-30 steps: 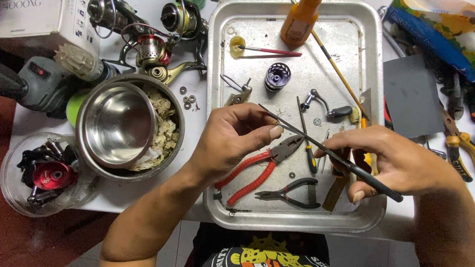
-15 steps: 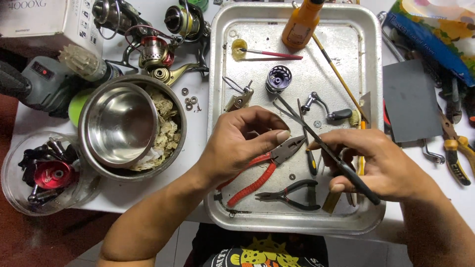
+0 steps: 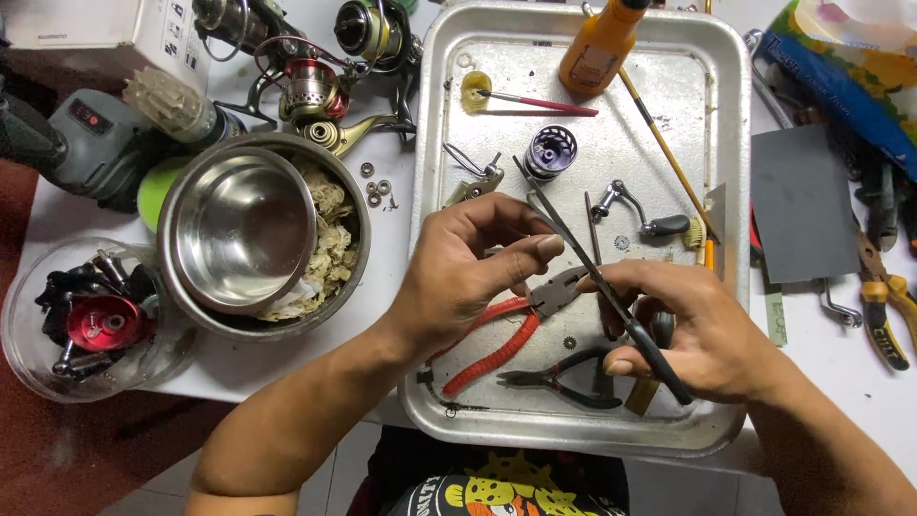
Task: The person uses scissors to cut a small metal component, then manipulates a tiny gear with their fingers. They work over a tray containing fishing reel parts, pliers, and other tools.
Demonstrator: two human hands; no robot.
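Note:
Both hands work over a metal tray [image 3: 731,115]. My right hand [image 3: 702,330] grips a long thin black-handled tool [image 3: 592,272] whose metal tip points up and to the left, toward a dark purple spool [image 3: 551,150]. My left hand [image 3: 468,272] hovers just left of the tool's shaft, thumb and forefinger pinched together; whether a small part sits between them is hidden. Under the hands lie red-handled pliers [image 3: 497,339] and small black pliers [image 3: 564,379].
In the tray: an orange bottle [image 3: 602,43], a red-handled brush [image 3: 535,100], a reel handle [image 3: 640,210], a long stick [image 3: 664,148]. Left of it stand a steel bowl [image 3: 239,229], fishing reels [image 3: 306,81], a clear tub with red parts [image 3: 81,320]. Yellow-handled pliers [image 3: 884,306] lie right.
My right hand has moved left and up with the tool, swinging it steeper so its tip now points at the spool. My left hand stayed nearly in place.

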